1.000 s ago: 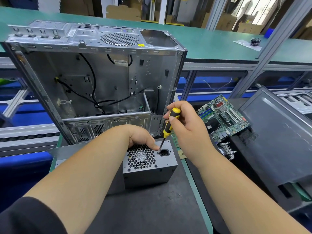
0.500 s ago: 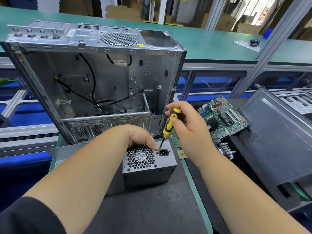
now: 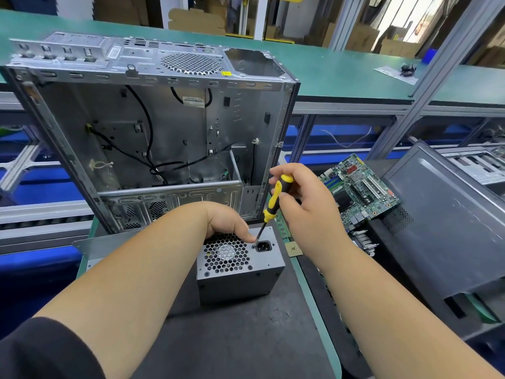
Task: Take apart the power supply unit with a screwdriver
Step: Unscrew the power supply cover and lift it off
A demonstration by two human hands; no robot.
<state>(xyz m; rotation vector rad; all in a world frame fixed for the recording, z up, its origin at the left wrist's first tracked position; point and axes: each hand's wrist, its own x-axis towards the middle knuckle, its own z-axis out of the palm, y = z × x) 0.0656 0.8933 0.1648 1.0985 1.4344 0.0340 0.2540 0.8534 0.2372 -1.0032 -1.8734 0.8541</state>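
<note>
Right hand (image 3: 306, 203) clenching screwdriver (image 3: 273, 201), tip on screw by PSU (image 3: 240, 272) socket; left hand (image 3: 229, 222) bracing, thumb close: could slip.

A black sleeve (image 3: 41, 348) covers the left upper arm; both forearms are bare.

Bright, even light falls on my work; daylight glares through far windows, and wide-angle distortion bends the edges.

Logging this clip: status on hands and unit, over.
Right hand grips screwdriver, tip beside power socket. Left hand steadies power supply unit. Nothing in the way.
</note>
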